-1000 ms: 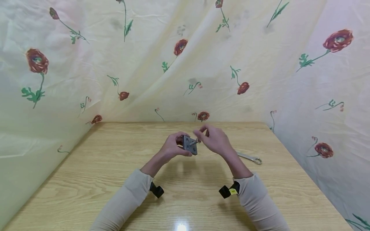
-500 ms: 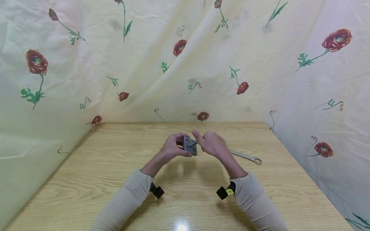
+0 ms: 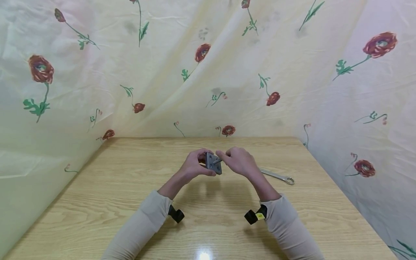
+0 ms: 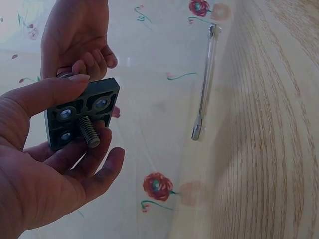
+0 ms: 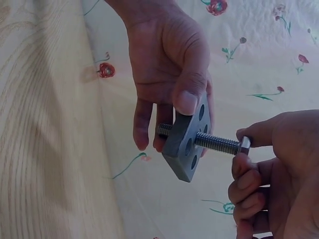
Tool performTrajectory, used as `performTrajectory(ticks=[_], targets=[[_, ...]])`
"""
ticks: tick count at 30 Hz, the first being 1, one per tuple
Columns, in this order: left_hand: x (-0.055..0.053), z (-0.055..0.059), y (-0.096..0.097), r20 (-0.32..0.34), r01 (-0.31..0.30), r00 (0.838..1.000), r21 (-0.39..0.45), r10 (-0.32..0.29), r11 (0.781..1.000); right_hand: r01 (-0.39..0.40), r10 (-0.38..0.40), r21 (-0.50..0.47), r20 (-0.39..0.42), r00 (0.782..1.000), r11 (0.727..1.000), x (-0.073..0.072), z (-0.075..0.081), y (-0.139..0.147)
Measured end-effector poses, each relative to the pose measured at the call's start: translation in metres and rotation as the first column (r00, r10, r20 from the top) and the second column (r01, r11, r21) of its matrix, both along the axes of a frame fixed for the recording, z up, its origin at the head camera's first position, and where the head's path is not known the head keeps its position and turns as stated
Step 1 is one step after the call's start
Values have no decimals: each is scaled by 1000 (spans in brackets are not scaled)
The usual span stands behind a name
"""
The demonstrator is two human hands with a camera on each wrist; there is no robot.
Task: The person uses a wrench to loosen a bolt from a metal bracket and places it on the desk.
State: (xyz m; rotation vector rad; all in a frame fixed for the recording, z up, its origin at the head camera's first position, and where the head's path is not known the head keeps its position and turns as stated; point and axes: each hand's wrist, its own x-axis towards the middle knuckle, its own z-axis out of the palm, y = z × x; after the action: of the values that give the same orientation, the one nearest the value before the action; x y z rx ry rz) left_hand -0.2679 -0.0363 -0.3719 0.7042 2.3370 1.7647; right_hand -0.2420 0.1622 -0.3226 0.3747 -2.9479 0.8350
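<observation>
My left hand [image 3: 191, 167] grips a dark grey square plate [image 5: 182, 144] with several holes, thumb on one edge and fingers on the opposite one. A threaded bolt [image 5: 219, 143] runs through the middle of the plate. Its tip sticks out on the far face, as the bolt [image 4: 88, 132] shows in the left wrist view. My right hand [image 3: 239, 161] pinches the bolt's head between thumb and curled index finger; in the right wrist view a good length of thread shows between head and plate. Both hands are raised above the table.
A silver combination wrench [image 3: 277, 176] lies on the wood-grain table [image 3: 113, 202], to the right of and beyond my right forearm. A flowered cloth [image 3: 162, 72] hangs behind the table and along both sides.
The right hand has come from just off the bolt's head to pinching it, its thumb swinging up and then down again. The left hand and the plate have stayed in place.
</observation>
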Motion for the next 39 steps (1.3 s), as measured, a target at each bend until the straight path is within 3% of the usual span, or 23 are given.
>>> performTrajectory(ticks=[16, 27, 39], targets=[[0, 0, -1, 10, 3, 1000, 9, -3, 1000, -107, 106, -38, -31, 994, 993, 5, 12, 7], [1, 2, 0, 17, -5, 1000, 5, 5, 1000, -234, 226, -21, -180, 957, 972, 5, 12, 8], [1, 1, 0, 5, -4, 1000, 7, 4, 1000, -285, 273, -31, -207, 940, 958, 2, 7, 8]])
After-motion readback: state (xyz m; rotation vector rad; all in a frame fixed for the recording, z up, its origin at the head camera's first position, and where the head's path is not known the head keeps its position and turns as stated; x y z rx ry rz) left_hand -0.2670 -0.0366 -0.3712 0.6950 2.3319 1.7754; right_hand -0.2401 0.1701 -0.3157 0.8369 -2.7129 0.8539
